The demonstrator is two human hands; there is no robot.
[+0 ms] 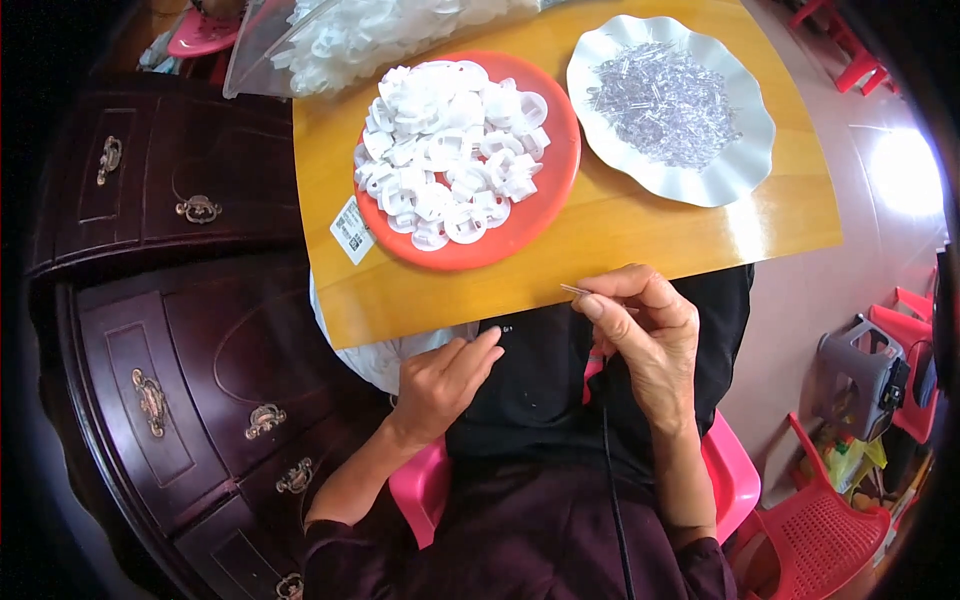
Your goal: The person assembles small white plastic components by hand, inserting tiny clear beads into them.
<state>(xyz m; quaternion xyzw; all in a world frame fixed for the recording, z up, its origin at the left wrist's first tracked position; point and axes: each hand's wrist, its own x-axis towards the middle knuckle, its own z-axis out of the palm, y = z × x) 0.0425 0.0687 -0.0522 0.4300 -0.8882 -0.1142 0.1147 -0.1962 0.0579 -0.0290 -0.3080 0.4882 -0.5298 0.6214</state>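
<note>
My right hand [645, 335] pinches a thin clear pin [575, 290] between thumb and forefinger, just off the near edge of the yellow wooden board [620, 225]. My left hand [445, 380] rests lower on the black cloth [540, 390] over my lap, fingers curled loosely, holding nothing that I can see. On the board stands a red plate [555, 165] heaped with small white plastic rings [450, 150]. To its right sits a white wavy-rimmed dish [745, 160] filled with several clear pins [665, 105].
A clear bag of more white plastic rings [350, 40] lies at the board's far edge. A dark wooden cabinet with brass handles [190, 330] stands at my left. Red plastic stools [820, 530] and a grey stool [865, 370] are at the right. I sit on a pink seat [730, 470].
</note>
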